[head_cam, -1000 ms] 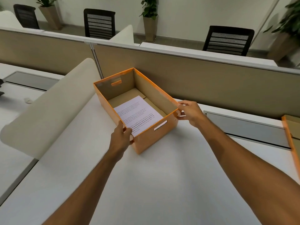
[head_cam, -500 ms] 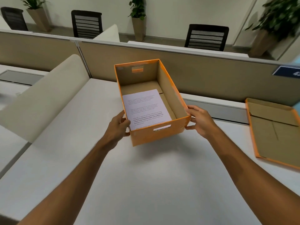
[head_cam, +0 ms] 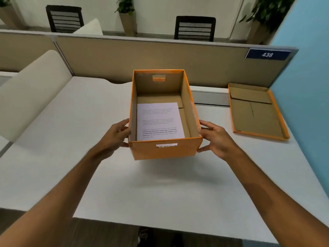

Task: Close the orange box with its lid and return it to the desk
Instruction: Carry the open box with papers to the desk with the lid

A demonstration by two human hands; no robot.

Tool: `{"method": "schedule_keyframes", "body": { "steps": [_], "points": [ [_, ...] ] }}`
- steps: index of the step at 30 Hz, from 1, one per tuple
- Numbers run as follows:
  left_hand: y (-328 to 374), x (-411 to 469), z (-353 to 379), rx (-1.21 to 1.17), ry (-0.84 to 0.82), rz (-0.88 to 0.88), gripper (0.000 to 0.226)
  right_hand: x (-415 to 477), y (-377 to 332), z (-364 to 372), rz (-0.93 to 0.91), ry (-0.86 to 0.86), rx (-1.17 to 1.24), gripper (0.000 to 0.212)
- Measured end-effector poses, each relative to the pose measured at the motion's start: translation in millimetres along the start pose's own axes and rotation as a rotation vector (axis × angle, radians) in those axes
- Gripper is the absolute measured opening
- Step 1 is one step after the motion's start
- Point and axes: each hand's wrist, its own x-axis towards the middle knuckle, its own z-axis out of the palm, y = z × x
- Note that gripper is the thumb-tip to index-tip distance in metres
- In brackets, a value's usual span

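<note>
Hands clamp the orange box (head_cam: 166, 151) from both sides: the left hand (head_cam: 116, 137) presses flat against the left wall near the front corner, the right hand (head_cam: 216, 139) mirrors it on the right wall, each grip spread wide with the thumb low and the fingers up near the rim. The box looks lifted just clear of the white surface (head_cam: 53, 157), judging by the soft shadow beneath its front edge, though contact at the far end cannot be ruled out. Inside lies a printed sheet (head_cam: 159, 122) flat on the cardboard floor. The lid (head_cam: 256, 111) rests upside down on the surface, well apart to the right, its brown inside facing up.

The step in hand appears to be squaring the box before fetching the lid. Done well, that means setting it down level, leaving bare space on the right so the lid can be flipped and lowered straight, all four corners lining up before any pressing. Squeezing the walls inward would make the lid bind.

The box's underside and far outer wall are hidden. Fingertips on the side walls are partly out of sight. The sheet's text is too small to read.
</note>
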Motion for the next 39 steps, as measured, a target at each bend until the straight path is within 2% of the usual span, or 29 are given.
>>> {"method": "schedule_keyframes", "body": {
  "steps": [9,21,31,39],
  "points": [
    [-18,-33,11,0.018,-0.114,-0.031,0.046,-60,36,-3,0.022,0.063,0.038,0.044],
    [-51,-60,23,0.012,-0.199,-0.089,0.051,-105,82,9,0.075,0.120,0.135,0.048],
    [-47,-66,29,0.031,-0.196,-0.090,0.052,-115,83,18,0.078,0.164,0.105,0.046],
    [-53,-76,30,0.010,-0.127,-0.090,0.058,-123,88,22,0.078,0.175,0.088,0.048]
  ]
}}
